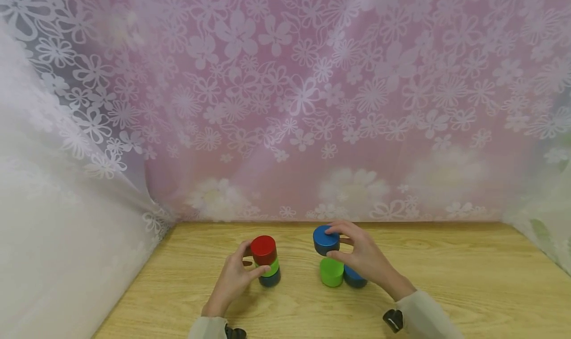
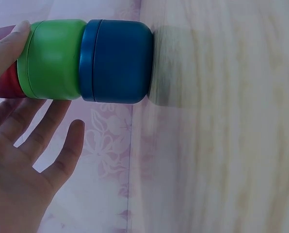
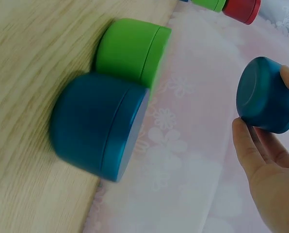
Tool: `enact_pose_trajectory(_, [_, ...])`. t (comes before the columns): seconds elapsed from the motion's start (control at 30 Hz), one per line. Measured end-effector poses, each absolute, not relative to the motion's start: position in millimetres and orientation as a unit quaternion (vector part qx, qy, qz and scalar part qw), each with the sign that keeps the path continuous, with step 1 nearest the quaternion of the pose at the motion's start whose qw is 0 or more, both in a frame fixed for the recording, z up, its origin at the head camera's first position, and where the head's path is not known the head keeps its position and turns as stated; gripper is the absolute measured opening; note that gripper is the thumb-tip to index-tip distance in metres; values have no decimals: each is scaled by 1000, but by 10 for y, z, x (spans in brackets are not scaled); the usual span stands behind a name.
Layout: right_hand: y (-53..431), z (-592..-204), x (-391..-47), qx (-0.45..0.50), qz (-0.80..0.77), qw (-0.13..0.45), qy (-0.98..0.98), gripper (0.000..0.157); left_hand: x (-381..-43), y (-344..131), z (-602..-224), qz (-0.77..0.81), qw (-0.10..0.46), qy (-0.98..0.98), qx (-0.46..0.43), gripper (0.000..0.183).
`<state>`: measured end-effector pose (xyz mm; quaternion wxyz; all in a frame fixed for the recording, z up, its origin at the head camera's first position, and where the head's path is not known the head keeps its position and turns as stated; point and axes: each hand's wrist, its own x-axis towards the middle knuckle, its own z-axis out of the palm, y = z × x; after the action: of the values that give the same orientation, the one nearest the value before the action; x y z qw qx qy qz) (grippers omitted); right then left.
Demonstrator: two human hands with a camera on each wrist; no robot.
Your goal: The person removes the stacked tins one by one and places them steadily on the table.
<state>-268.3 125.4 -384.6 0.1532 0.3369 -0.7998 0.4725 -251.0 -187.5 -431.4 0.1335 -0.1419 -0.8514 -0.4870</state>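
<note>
1. Blue tin is in the right hand, pinched by bent fingers and thumb.
2. Below that hand stand a green tin and another blue tin, side by side.
3. The left hand, half curled, holds a stack: red, green, then blue.
4. Tins look light, hard, maybe slippery; grip their round sides.
5. No writing shows.

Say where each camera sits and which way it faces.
Head: head-worn, facing forward and down at the table; left hand, right hand and sleeves show.
Left wrist: on that wrist, facing the container stack, image turned sideways; left hand shows.
Right wrist: on that wrist, facing the held blue container, green container and standing blue container; right hand shows.
Head and right wrist share the held blue container.
</note>
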Motion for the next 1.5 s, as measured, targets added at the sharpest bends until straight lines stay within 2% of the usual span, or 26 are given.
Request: enact_pose_trajectory(1.5, [1774, -3964, -2640, 340, 433, 166, -818, 41, -2522, -1881, -4328, -484, 135, -852, -145, 60])
